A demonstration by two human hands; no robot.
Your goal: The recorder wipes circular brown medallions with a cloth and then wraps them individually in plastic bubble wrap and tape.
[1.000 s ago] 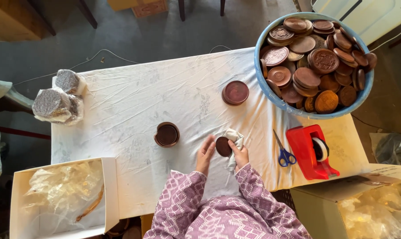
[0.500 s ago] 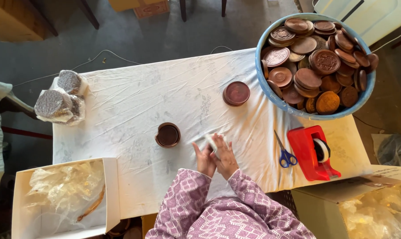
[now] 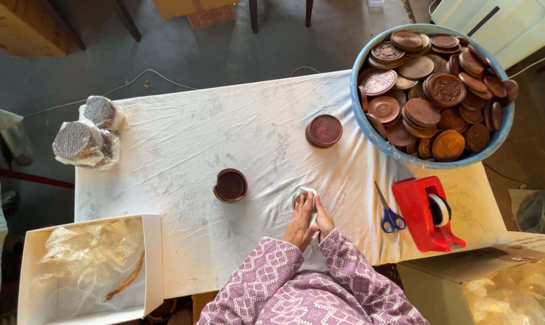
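My left hand and my right hand press together on a small round item wrapped in white paper at the near edge of the cloth-covered table. The item itself is hidden under the wrap and my fingers. A small round brown wooden box stands open just left of my hands. A flat brown round lid lies farther back, in front of a blue basin heaped with several carved brown wooden discs.
Blue-handled scissors and a red tape dispenser lie right of my hands. Plastic-wrapped round bundles sit at the far left corner. A white box with clear plastic stands at near left; a cardboard box at near right.
The brown disc that showed between my hands a second ago is now covered by the white paper. Both hands have closed together over it and shifted slightly.
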